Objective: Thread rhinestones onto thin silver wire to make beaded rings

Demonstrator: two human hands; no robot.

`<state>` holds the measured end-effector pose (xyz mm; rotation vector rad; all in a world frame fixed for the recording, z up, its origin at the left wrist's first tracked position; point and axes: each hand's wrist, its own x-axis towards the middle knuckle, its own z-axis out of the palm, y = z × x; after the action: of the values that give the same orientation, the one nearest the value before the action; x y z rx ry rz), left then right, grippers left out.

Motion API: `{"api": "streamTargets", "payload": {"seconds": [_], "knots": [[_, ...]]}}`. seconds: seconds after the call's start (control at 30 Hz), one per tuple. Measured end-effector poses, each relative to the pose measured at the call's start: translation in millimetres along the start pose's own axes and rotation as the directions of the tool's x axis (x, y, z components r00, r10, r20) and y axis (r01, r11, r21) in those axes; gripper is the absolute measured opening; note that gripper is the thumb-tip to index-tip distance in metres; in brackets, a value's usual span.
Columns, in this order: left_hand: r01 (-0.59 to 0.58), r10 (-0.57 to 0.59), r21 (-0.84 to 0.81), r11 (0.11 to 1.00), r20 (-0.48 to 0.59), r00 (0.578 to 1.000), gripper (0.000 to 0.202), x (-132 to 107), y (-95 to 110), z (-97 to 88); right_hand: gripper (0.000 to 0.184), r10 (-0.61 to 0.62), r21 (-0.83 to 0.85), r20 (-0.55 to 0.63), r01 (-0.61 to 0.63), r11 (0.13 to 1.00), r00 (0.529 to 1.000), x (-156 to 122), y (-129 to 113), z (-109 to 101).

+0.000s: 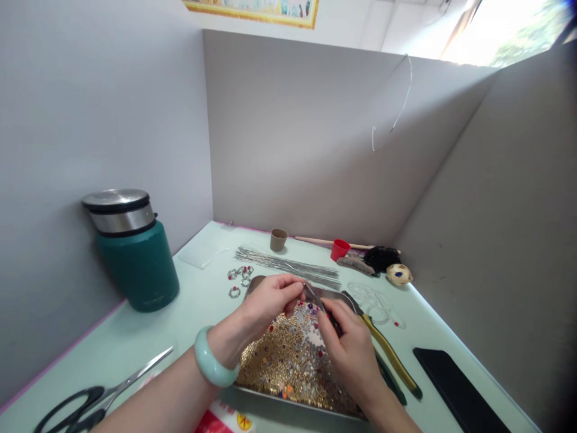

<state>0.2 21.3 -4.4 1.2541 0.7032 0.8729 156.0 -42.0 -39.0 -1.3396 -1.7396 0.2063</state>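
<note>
My left hand (269, 299) and my right hand (349, 349) meet above a metal tray (288, 402) full of small gold and coloured beads (288, 355). The left fingers are pinched together at one end of a thin metal wire (314, 296). The right hand is closed around a dark-handled tool whose tip touches that wire; most of the tool is hidden in the fist. A pale green bangle (211, 364) sits on my left wrist.
Yellow-handled pliers (387, 352) lie right of the tray, a black phone (455, 388) further right. Scissors (97, 397) lie front left, a green flask (133, 252) back left. A wire bundle (288, 264), bead rings (240, 276), two small cups and grey partition walls stand behind.
</note>
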Motion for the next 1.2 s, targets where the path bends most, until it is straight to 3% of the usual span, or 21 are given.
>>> {"api": "streamTargets", "payload": {"seconds": [0.47,0.63,0.73,0.9,1.1,1.2], "knots": [[0.031,-0.029,-0.050,0.998,0.035,0.999,0.021,0.5,-0.4,-1.8,0.020,-0.029,-0.023,0.032,0.030,0.999,0.999,-0.3,2.0,0.6],[-0.027,0.045,0.218,0.976,-0.078,0.996,0.016,3.3,-3.7,-3.8,0.023,-0.074,-0.160,0.008,0.075,0.984,0.997,-3.2,5.8,2.8],[-0.049,0.088,0.313,0.948,-0.112,0.990,0.016,4.1,-5.2,-3.8,0.022,-0.047,-0.131,0.019,0.049,0.990,0.999,-2.1,4.1,2.9],[-0.008,0.030,0.221,0.975,-0.100,0.995,0.016,1.3,-0.4,-1.3,0.018,0.055,0.068,0.082,-0.061,0.996,0.995,1.4,-2.2,0.3],[0.003,-0.003,0.026,1.000,-0.006,1.000,0.020,-0.8,1.3,-2.8,0.018,0.024,0.059,0.062,-0.028,0.998,0.998,0.3,-2.5,-0.5],[0.009,-0.009,0.002,1.000,0.022,1.000,0.021,-0.8,0.3,-3.8,0.019,0.008,0.051,0.063,-0.011,0.999,0.998,0.2,-2.0,-0.3]]}}
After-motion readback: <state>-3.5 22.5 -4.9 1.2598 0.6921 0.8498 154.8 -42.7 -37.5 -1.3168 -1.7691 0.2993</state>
